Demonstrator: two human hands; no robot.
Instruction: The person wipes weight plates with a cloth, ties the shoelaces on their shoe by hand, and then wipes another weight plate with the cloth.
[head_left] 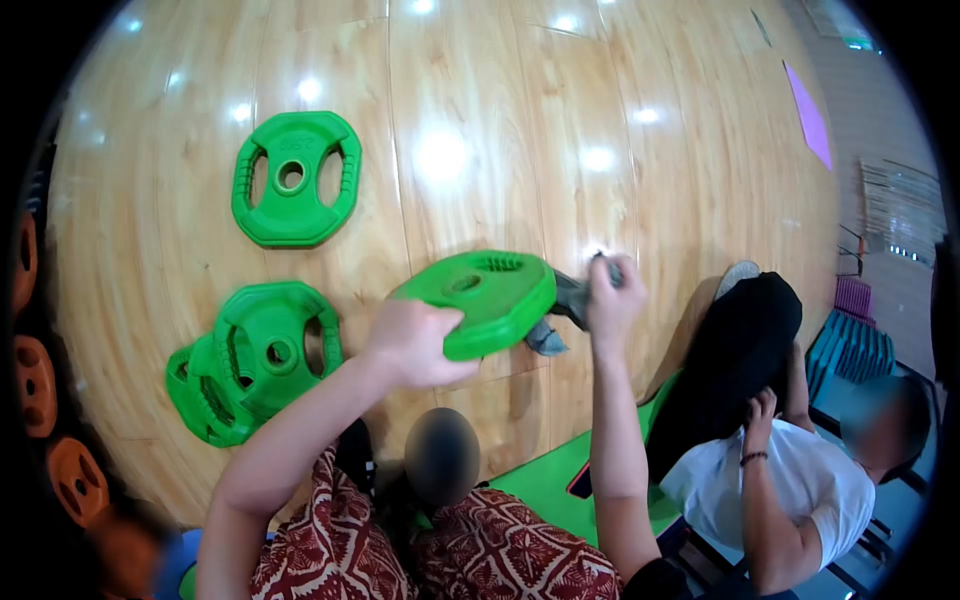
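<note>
My left hand (420, 345) grips a green weight plate (500, 290) by its near left edge, keeping it tilted above the wood floor. My right hand (615, 300) is closed on a dark grey cloth (570, 300), which stretches toward the plate's right edge. Part of the cloth is hidden behind the plate, and a lighter end hangs below. To the left, one green plate (320, 215) lies flat on the floor by itself. Nearer to me, two more green plates (290, 310) overlap each other.
At my right a person in a white shirt (770, 490) sits near a green mat (545, 465) with a phone (580, 480) on it. Orange plates (35, 385) line the left edge. Teal stacked items (850, 350) and a purple sheet (807, 115) are at the right.
</note>
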